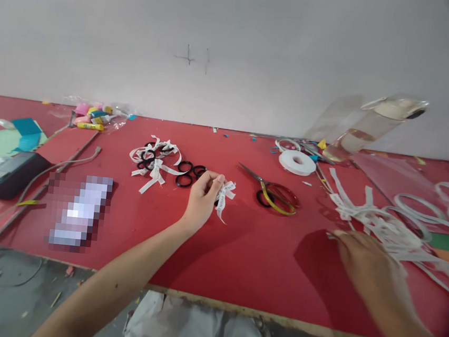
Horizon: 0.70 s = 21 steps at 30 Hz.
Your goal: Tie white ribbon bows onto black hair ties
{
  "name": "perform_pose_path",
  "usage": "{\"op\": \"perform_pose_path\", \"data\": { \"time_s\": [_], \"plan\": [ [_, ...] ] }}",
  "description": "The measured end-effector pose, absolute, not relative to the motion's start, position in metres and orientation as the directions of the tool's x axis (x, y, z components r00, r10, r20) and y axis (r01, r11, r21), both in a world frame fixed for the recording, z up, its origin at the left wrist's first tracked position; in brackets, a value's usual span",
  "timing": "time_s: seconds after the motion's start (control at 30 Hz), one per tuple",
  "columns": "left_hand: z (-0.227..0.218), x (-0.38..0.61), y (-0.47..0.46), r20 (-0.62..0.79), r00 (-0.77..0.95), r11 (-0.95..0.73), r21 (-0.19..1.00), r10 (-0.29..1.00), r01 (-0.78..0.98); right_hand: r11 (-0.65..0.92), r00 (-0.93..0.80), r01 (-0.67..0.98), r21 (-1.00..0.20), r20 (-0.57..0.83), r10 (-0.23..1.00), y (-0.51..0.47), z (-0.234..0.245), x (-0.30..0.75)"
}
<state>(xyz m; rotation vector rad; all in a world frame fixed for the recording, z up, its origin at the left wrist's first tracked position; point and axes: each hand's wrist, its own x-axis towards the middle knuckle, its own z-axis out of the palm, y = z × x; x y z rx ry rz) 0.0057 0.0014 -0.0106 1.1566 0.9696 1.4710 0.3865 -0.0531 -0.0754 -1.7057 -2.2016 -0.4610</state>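
Note:
Pinched in my left hand (203, 198) is a black hair tie with a white printed ribbon bow (227, 190), its tails hanging from my fingertips. My right hand (370, 262) is at the near side of a tangle of white ribbon (386, 224), fingers pressed together; a small pale bit shows at the fingertips, too small to name. Left of the held bow lie plain black hair ties (184, 180) and a cluster of hair ties with white bows (156, 170). Between my hands, scissors (270, 190) with yellowish handles rest over another black ring (261, 198).
A white ribbon spool (297, 163) lies behind the scissors. A clear bottle (354, 141) leans at the wall. On the left are a phone (83, 210), a cable (70, 161), a dark case (21, 175) and a bag of colourful bits (94, 116). The red table (215, 263) ends in front of me.

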Motion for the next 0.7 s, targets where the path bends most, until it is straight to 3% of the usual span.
{"op": "perform_pose_path", "data": {
  "time_s": [0.2, 0.3, 0.4, 0.5, 0.57, 0.7],
  "plan": [
    [-0.009, 0.000, 0.005, 0.187, -0.094, -0.202, 0.960, 0.978, -0.194, 0.487, -0.385, 0.870, -0.081, 0.508, 0.771, -0.040, -0.049, 0.253],
    [-0.008, -0.006, 0.011, 0.214, -0.116, -0.231, 0.960, 0.970, -0.160, 0.707, -0.530, 0.684, -0.182, 0.543, 0.652, -0.047, -0.034, 0.177],
    [-0.010, -0.016, 0.019, 0.232, -0.141, -0.249, 0.961, 0.963, -0.120, 0.826, -0.618, 0.499, -0.262, 0.561, 0.551, -0.051, -0.022, 0.122],
    [-0.013, -0.025, 0.027, 0.231, -0.179, -0.249, 0.965, 0.956, -0.084, 0.921, -0.670, 0.296, -0.254, 0.632, 0.390, -0.054, -0.019, 0.090],
    [-0.014, -0.030, 0.031, 0.222, -0.185, -0.240, 0.968, 0.957, -0.079, 0.942, -0.662, 0.162, -0.293, 0.676, 0.324, -0.056, -0.021, 0.076],
    [-0.010, -0.038, 0.038, 0.208, -0.109, -0.213, 0.976, 0.972, -0.037, 0.850, -0.627, 0.022, -0.526, 0.655, 0.422, -0.061, -0.026, 0.062]
  ]
}}
